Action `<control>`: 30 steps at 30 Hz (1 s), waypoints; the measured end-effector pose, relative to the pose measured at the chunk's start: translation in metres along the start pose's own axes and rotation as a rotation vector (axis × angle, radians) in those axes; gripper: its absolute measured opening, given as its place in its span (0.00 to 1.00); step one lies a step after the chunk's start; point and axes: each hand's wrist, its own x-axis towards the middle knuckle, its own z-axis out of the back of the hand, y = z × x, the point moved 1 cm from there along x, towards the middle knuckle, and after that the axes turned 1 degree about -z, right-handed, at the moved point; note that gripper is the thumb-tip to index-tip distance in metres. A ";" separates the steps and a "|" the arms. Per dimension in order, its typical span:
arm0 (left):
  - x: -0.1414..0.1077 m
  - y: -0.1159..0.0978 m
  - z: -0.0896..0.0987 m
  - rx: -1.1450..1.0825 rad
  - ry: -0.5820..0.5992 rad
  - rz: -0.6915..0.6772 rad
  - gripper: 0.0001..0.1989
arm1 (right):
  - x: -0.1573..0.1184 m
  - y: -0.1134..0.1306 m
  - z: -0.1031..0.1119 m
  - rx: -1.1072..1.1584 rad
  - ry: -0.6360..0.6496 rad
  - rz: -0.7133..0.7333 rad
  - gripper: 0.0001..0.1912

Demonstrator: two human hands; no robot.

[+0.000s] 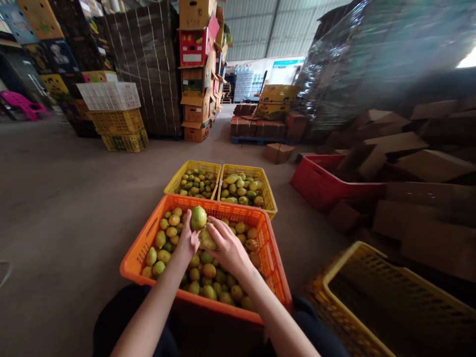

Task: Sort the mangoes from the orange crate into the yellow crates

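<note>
Both hands are raised over an orange crate (277,267) full of yellow and green fruits (208,270). My left hand (190,238) is wrapped round a green fruit (198,217), which shows above its fingers and thumb. Close beside it, my right hand (227,248) has its fingers curled over a yellowish fruit (207,239). That fruit lies just below the green one, between the two hands. The undersides of both fruits are partly hidden by the fingers.
Two yellow crates (191,165) (268,191) of fruit stand behind the orange one. A red crate (320,191) with cardboard is at the right, a yellow crate (357,253) at the lower right. Stacked boxes (195,49) and a loaded blue pallet (256,140) stand farther back.
</note>
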 end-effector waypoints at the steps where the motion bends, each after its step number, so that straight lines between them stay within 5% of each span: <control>1: 0.001 -0.003 -0.001 0.039 -0.010 -0.021 0.17 | 0.001 -0.004 0.007 -0.019 -0.049 -0.039 0.24; 5: 0.003 -0.015 -0.004 0.184 -0.044 -0.252 0.09 | 0.007 -0.011 0.038 0.055 -0.294 -0.291 0.23; 8: -0.002 -0.020 -0.008 0.247 0.010 -0.421 0.24 | 0.011 -0.008 0.052 0.181 -0.415 -0.472 0.28; 14: -0.010 -0.020 -0.021 0.271 0.038 -0.491 0.27 | 0.011 -0.011 0.042 0.382 -0.498 -0.603 0.36; 22: -0.015 -0.023 -0.024 0.142 0.167 -0.202 0.13 | 0.017 -0.001 0.044 0.952 -0.374 -0.748 0.24; 27: -0.017 -0.027 -0.025 0.018 0.141 -0.104 0.15 | 0.018 -0.005 0.045 1.289 -0.335 -0.762 0.20; 30: -0.018 -0.028 -0.027 -0.013 0.191 -0.081 0.16 | 0.021 -0.004 0.045 1.432 -0.358 -0.891 0.12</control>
